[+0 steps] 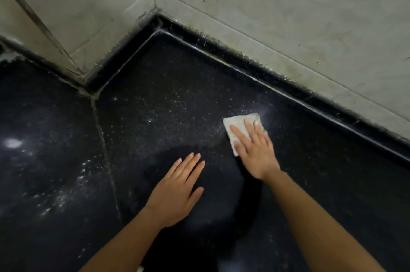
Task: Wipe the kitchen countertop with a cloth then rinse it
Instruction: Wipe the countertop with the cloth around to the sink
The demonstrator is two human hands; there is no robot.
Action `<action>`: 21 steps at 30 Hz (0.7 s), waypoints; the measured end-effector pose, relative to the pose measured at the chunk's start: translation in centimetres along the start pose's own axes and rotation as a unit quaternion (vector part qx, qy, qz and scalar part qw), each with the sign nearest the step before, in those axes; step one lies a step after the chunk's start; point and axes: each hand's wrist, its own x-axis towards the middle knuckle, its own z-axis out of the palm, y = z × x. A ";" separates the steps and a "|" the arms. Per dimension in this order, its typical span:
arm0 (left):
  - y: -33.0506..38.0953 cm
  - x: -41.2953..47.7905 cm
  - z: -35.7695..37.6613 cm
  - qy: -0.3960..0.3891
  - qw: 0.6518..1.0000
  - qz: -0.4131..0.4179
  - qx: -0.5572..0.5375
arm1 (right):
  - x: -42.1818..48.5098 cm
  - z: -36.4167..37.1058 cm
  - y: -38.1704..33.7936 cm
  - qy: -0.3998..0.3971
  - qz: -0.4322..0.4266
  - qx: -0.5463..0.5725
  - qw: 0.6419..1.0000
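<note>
Right hand (255, 151) is pressing a folded white cloth (237, 125) flat on the black countertop (168, 98), fingers straight and spread on top, not curled round it. Cloth is sitting near the raised back lip (288, 96) under the tiled wall (288, 27). Left hand (177, 191) is lying flat beside it, fingers straight and close together, holding nothing. White specks are showing left and centre; could be crumbs or stone glitter, hard to tell.

Risks: with only a flat palm pinning it, cloth is liable to slip or bunch mid-stroke. Debris is likely getting pushed into the lip groove and seam (104, 145). Left slab is probably getting skipped.
</note>
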 end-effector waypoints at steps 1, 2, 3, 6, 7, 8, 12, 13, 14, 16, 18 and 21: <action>0.0 -0.2 -0.3 -0.008 1.000 0.002 0.000 | 1.1 -1.0 0.5 0.003 0.023 0.002 1.000; -0.2 -0.4 -0.6 -0.006 1.000 0.006 0.001 | 2.2 -2.1 0.8 0.006 0.044 0.010 0.999; -0.5 -0.4 -0.9 0.001 1.000 0.009 0.002 | 3.2 -3.1 0.9 0.013 0.066 0.025 0.997; -1.0 -0.2 -1.6 0.000 1.000 0.020 0.000 | 5.2 -4.6 0.7 0.048 0.119 0.050 0.991; -0.7 -0.3 -1.7 0.000 1.000 0.016 -0.003 | 5.2 -4.3 0.4 0.057 0.133 0.057 0.988; -0.7 -0.2 -1.8 -0.001 1.000 0.018 -0.005 | 5.1 -4.1 -0.3 0.062 0.142 0.060 0.986; 1.1 0.1 0.5 -0.034 0.999 -0.002 -0.013 | 2.0 0.4 -1.2 0.001 0.059 0.010 0.998; 0.9 0.0 0.5 -0.033 0.999 -0.004 -0.013 | 0.6 1.0 -2.1 0.004 0.016 0.008 1.000; 0.7 0.1 0.4 -0.032 0.999 -0.001 -0.014 | -0.6 1.6 -2.7 0.002 -0.028 0.005 1.000; 0.3 0.3 0.2 -0.030 0.999 -0.006 -0.013 | -2.7 2.3 -2.6 -0.008 -0.110 -0.007 0.994; 0.2 0.5 -0.1 -0.034 0.999 -0.007 -0.018 | -3.4 2.0 -0.9 -0.035 -0.204 -0.031 0.978; 0.2 0.5 -0.1 -0.032 0.999 -0.006 -0.017 | -1.2 1.0 3.4 0.008 -0.214 -0.083 0.973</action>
